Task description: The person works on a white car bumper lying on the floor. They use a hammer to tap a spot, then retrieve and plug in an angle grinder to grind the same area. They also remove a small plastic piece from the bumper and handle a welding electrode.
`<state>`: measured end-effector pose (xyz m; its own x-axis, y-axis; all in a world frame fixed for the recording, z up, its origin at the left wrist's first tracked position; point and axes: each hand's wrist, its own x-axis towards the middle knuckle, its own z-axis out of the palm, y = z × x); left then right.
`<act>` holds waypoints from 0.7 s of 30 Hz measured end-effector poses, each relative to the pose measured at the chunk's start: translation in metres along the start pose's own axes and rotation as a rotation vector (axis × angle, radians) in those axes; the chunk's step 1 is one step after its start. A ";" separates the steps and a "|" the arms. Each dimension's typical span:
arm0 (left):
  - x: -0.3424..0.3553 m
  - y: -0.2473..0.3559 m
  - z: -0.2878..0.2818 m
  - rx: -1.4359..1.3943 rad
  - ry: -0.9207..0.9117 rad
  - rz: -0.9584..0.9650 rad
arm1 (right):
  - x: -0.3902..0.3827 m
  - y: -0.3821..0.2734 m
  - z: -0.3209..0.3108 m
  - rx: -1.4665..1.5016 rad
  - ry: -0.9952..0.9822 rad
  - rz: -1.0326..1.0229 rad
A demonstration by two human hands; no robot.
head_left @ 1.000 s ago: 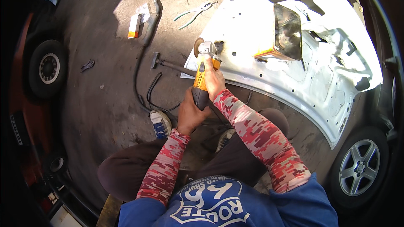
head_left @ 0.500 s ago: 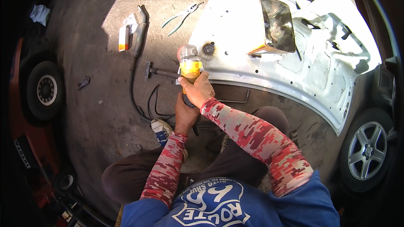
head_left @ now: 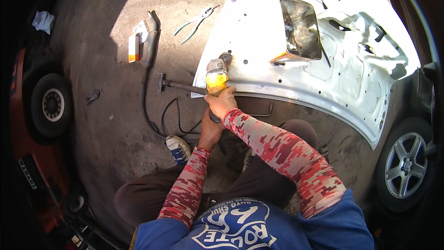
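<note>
Both hands are wrapped round a yellow angle grinder (head_left: pixel 216 81). My right hand (head_left: pixel 223 102) grips its body, while my left hand (head_left: pixel 211 128) holds the dark rear end closer to me. The grinder's head lies over the near left part of a white car hood (head_left: pixel 259 71), right by a dark round scorched spot (head_left: pixel 226 58). Whether the disc touches the metal I cannot tell, since the head hides it. A hammer (head_left: pixel 184 86) lies just left of the grinder, its handle running toward my hands.
An open rectangular can (head_left: pixel 300 30) stands on the hood. Pliers (head_left: pixel 196 24), a welding torch (head_left: pixel 151 48) with its cable and a small white-and-orange box (head_left: pixel 133 49) lie on the floor. A bent metal rod (head_left: pixel 270 109) lies beside the hood's near edge. Vehicles flank both sides.
Both hands have moved the grinder a little right, bringing its head from the hood's left edge onto the hood at the dark spot. The view has shifted slightly.
</note>
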<state>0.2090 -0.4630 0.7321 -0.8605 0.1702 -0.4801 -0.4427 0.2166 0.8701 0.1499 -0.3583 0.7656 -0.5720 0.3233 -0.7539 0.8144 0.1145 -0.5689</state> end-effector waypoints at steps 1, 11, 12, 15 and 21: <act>0.001 0.001 0.002 0.041 0.020 -0.016 | 0.001 0.001 -0.001 -0.003 0.008 0.003; -0.002 0.004 0.001 -0.022 -0.001 -0.010 | 0.001 0.001 0.002 -0.007 0.006 -0.011; -0.002 0.004 -0.002 -0.018 -0.015 -0.011 | 0.001 0.001 0.003 0.000 0.013 -0.012; -0.002 0.005 -0.007 0.008 -0.028 -0.002 | -0.001 0.003 0.006 0.014 0.017 -0.010; -0.004 0.009 -0.008 -0.033 -0.040 -0.008 | -0.002 0.003 0.008 0.001 0.023 -0.018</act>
<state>0.2067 -0.4698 0.7429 -0.8466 0.2067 -0.4905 -0.4580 0.1867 0.8691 0.1532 -0.3666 0.7628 -0.5844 0.3428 -0.7355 0.8037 0.1195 -0.5829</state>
